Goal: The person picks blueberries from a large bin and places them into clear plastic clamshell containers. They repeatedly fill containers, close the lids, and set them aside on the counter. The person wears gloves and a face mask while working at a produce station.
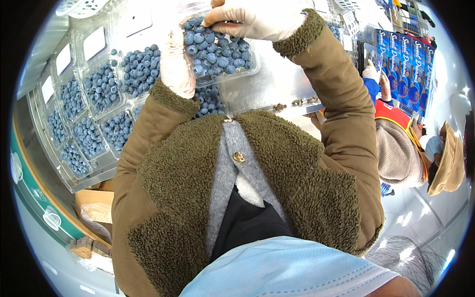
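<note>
My left hand (177, 67), in a pale glove, grips the left side of a clear plastic punnet (255, 64). Loose blueberries (223, 53) fill that punnet. Over its far edge is my right hand (255, 20), also gloved, with thumb and fingers drawn together at the top of the berries. Whatever is between those fingertips, if anything, is too hidden to make out. Just under the held punnet, more blueberries (210, 100) show beside my left cuff.
On the left, a metal tray (74, 187) carries several filled punnets, some lids bearing white labels (94, 43). A cardboard box (94, 198) sits below it. To the right are stacked blue boxes (403, 69) and another person in a red-and-yellow vest (386, 113).
</note>
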The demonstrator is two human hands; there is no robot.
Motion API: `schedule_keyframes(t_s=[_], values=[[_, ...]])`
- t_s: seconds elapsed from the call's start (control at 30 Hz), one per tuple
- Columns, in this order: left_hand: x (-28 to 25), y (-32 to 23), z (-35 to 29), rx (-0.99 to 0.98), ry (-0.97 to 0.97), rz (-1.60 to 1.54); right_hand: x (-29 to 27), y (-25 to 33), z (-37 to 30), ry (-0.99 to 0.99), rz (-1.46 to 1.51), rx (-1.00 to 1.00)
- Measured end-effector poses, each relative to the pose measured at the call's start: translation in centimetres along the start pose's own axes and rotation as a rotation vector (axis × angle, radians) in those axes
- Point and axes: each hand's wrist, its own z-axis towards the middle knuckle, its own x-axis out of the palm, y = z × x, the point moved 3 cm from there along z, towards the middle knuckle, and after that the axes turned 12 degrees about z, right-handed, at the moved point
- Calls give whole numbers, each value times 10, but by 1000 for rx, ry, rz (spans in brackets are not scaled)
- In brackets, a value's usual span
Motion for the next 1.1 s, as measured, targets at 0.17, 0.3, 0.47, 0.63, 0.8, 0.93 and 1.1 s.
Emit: schedule_keyframes(t_s=[0.17, 0.3, 0.47, 0.63, 0.8, 0.93, 1.1], values=[[-10, 3, 5, 40, -132, 93, -14, -6, -8, -106, -63, 67], [-12, 12, 10, 39, -106, -26, -6, 7, -13, -192, 12, 27], [-21, 12, 13, 61, -107, 89, 35, 21, 0, -127, -6, -160], [-16, 9, 8, 89, 167, 13, 30, 5, -6, -147, 150, -17], [-9, 7, 5, 133, 9, 234, 9, 13, -29, -161, -41, 114], [-4, 9, 8, 168, 7, 237, 13, 26, -29, -312, 120, 119], [-4, 11, 6, 115, 61, 165, 32, 42, -28, -114, -65, -68]])
